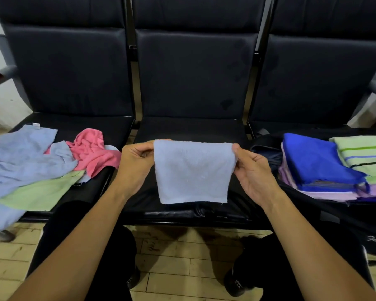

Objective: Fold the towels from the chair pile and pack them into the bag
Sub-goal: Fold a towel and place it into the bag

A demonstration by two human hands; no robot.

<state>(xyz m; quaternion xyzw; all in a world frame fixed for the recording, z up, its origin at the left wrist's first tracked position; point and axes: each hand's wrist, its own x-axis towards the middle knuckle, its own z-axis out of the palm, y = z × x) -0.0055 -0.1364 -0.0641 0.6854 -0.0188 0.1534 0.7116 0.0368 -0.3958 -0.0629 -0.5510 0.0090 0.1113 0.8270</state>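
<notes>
Over the middle seat: a pale blue towel (192,172) hangs between two bare hands, its top edge level and running left to right, its free end dropping straight down in front of the seat.
Left hand: the left hand (137,161) pinches the towel's upper left corner, fingers (139,148) curled round the cloth.
Right hand: the right hand (253,168) pinches the upper right corner the same way.
Loose pile: unfolded towels (37,168), blue, pink and green, lie heaped on the left seat.
Bag: a dark bag (326,205) on the right seat holds folded towels (326,166).
Key relation: the bag lies to the right of the hanging towel, so the right hand is nearer to it.
Likely step: one more fold, judging by the towel's width.
</notes>
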